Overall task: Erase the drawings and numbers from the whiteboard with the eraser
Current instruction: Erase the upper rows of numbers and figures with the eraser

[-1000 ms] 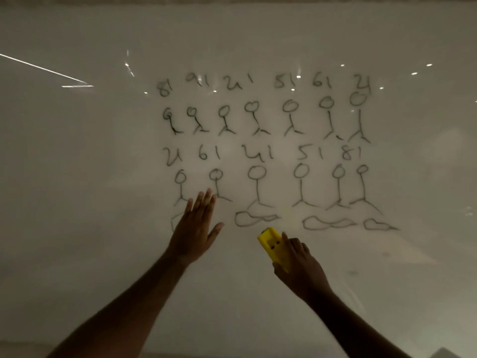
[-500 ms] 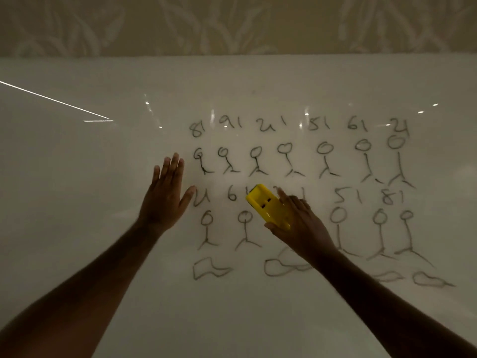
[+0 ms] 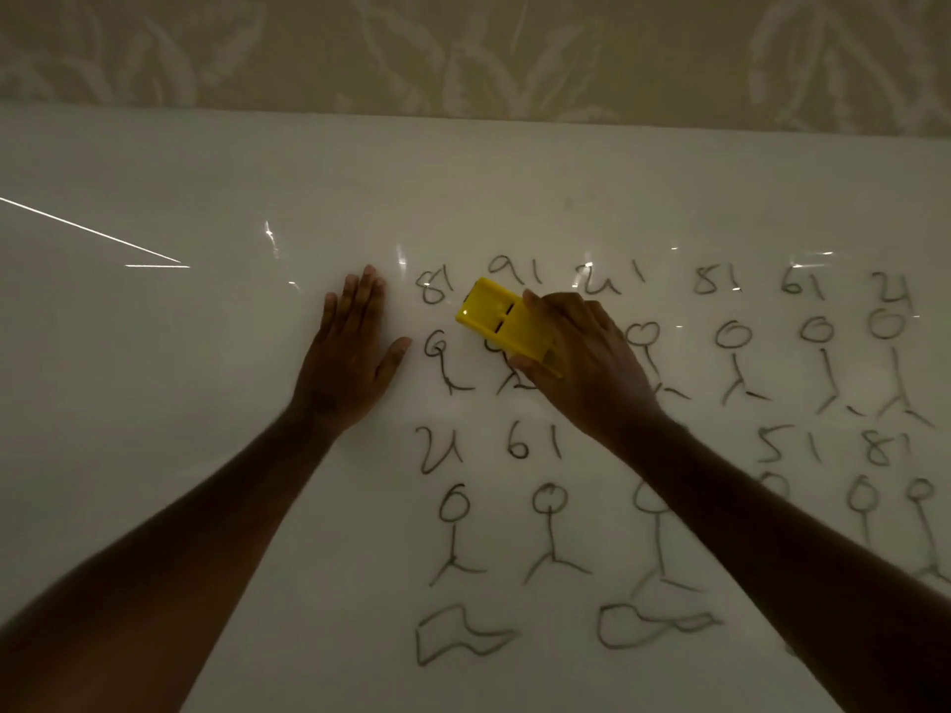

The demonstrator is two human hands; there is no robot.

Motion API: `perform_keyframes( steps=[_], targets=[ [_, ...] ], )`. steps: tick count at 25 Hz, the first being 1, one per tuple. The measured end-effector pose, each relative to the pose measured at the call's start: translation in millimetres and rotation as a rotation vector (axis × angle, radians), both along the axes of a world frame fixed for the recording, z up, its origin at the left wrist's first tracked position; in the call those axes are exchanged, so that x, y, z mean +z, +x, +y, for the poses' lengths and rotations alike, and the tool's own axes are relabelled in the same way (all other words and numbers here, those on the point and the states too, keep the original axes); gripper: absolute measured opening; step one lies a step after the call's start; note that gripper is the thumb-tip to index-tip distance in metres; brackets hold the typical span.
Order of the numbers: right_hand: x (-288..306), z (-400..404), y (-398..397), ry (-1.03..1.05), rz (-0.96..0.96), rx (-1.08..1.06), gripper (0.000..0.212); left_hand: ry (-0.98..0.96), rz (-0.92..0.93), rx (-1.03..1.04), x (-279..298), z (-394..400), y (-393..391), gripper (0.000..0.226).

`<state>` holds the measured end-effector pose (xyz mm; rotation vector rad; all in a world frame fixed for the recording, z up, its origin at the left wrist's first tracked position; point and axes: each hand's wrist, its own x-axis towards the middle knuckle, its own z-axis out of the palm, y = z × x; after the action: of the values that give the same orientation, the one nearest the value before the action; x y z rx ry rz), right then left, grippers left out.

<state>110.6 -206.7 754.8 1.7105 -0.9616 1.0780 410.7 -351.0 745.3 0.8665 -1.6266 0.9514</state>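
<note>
A white whiteboard [image 3: 206, 378] fills most of the view, marked with rows of black numbers [image 3: 712, 280] and stick figures [image 3: 553, 532], plus blob shapes [image 3: 458, 638] along the bottom. My right hand [image 3: 586, 362] grips a yellow eraser [image 3: 502, 319] and holds it against the board over the second stick figure of the top row, just below the "91". My left hand [image 3: 350, 352] lies flat on the board with fingers spread, left of the "81" and the first stick figure. My right forearm hides part of the middle drawings.
Above the board's top edge runs a wall [image 3: 463, 48] with pale leaf-patterned paper. Bright light streaks [image 3: 103, 234] reflect on the board's left part, which bears no marks. The room is dim.
Both hands have moved up the board: the right hand carried the eraser from the bottom row to the top row of figures, and the left hand slid up beside the "81". The view tilted upward.
</note>
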Motion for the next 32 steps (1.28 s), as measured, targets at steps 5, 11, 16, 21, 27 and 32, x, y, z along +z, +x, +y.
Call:
perform_keyframes(
  steps=[5,11,16,21,27,32],
  targets=[
    [40.3,-20.5,15.3,-0.056,0.004,-0.008,0.075,-0.107,0.021,-0.022,1.8,-13.5,-3.3,0.078],
    [87.3,-50.4,43.2,-0.109,0.032,0.006,0.065,-0.137,0.035,-0.039,0.7,-15.8,-0.5,0.077],
    [79.9,-72.3,62.7,-0.130,0.081,-0.007,0.066,-0.149,0.042,-0.064,-2.1,-17.3,-0.3,0.075],
    [32.2,-64.0,36.3,-0.109,0.258,0.015,0.064,-0.175,0.045,-0.046,-1.9,-19.1,1.0,0.073],
    [70.8,-58.0,-5.6,-0.133,0.204,-0.047,0.063,-0.173,0.054,-0.054,-1.9,-17.5,-0.3,0.073],
    [97.2,-67.1,22.0,-0.165,0.136,-0.038,0.065,-0.187,0.047,-0.059,-2.4,-17.5,0.5,0.072]
  ],
)
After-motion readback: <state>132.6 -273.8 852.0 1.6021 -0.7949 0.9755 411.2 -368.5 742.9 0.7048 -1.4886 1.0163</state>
